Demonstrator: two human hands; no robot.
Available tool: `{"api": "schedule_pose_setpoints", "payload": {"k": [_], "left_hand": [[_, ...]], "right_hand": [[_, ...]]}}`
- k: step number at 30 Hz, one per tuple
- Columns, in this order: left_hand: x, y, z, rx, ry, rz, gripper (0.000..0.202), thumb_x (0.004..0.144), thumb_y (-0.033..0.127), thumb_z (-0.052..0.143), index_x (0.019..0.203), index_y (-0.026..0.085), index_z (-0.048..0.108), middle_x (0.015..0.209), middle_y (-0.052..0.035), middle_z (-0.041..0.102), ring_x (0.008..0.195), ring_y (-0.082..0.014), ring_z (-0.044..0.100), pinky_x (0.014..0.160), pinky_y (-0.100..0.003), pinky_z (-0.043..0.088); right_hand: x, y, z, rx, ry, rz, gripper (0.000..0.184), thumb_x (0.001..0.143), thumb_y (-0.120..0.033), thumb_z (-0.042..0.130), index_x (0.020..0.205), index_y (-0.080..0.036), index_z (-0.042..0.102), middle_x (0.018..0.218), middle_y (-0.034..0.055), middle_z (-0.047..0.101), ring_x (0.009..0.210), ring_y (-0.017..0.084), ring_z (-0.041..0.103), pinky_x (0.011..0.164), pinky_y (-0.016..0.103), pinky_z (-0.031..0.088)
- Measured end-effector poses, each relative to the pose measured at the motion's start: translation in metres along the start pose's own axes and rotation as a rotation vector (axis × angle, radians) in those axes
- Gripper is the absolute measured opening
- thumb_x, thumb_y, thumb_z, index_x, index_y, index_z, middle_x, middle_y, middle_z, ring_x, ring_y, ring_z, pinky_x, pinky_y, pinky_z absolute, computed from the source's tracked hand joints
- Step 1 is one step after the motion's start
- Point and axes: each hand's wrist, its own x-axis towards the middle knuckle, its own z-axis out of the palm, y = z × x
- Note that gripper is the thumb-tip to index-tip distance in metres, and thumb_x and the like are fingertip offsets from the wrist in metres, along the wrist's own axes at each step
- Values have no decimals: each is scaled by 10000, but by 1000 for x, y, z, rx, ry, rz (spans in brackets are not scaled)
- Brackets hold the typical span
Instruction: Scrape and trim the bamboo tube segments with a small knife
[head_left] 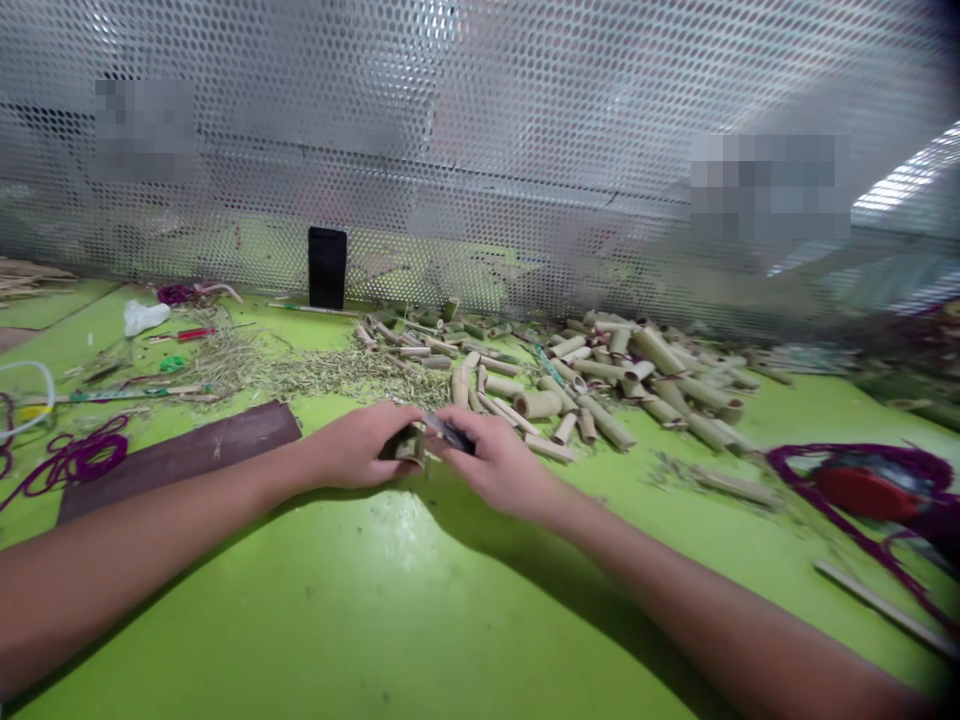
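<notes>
green table (390, 610) lies beneath hands (360, 447) holding bamboo (409, 450) and knife (450, 433).

Workshop, we'd say: a craft bench for bamboo. In the grip we see a short bamboo piece (409, 448) in the left hand (360, 445) and a bladed tool (452, 436) in the right hand (493, 462). Under the grip, a green worktop (337, 620). Just beyond the grip, loose shavings (360, 377); beyond and right, a heap of cut tubes (604, 371). Left of the grip, a brown strip (187, 452), purple cord (103, 455) and, farther off, a red-handled tool (196, 333). Far right of the grip, more purple cord around a red object (870, 492), too blurred to name. Well past the grip, a perforated metal screen (487, 110).
</notes>
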Motion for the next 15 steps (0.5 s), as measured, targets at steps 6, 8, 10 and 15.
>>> {"api": "schedule_pose_setpoints", "payload": {"k": [6,8,10,15], "left_hand": [[-1,2,-1,-49,31,-15,527,886,378,711,1360,201,564,1247,-120,725,1059,-281,691,932,-416,546],[-1,2,-2,-69,34,-2,507,893,392,699,1346,205,569,1254,-114,726,1069,-281,692,943,-416,543],[0,2,-2,-84,25,3,481,907,417,685,1327,208,578,1249,-110,726,1078,-285,689,941,-417,539],[0,1,-2,-90,18,-39,429,892,430,693,1249,210,602,1184,-95,728,1022,-277,681,884,-399,531]], "right_hand": [[2,9,-7,-258,-14,41,189,986,-350,562,904,-195,633,727,28,670,597,166,546,574,286,345],[0,7,-6,-318,-53,9,213,997,-368,539,986,-176,631,769,51,694,612,175,571,578,291,361],[-1,4,-3,-356,-72,-30,243,1043,-348,452,1022,-168,613,799,69,705,629,180,583,594,301,373],[-3,-2,4,-497,-107,-46,273,1087,-298,379,998,-173,604,775,66,684,596,173,537,572,308,304]]}}
